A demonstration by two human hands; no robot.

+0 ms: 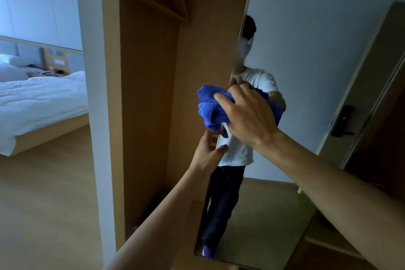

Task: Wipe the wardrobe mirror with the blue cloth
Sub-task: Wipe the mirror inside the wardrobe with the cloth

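Gripping the blue cloth (pixel 210 107) as a bunched wad, the right hand (pixel 247 116) curls its fingers (pixel 222 97) over it at the left edge of the mirror (pixel 306 50), a tall upright panel. Just below the cloth, the left hand (pixel 207 153) seems to pinch that same edge, thumb on the glass.

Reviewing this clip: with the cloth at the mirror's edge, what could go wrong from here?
1. The left hand grips the mirror by its edge with its thumb on the glass, so it may leave smudges.
2. The blue cloth is bunched in the right hand and sits partly past that edge, so strokes may miss glass.
3. Pressing might swing the mirror if the left grip slips.
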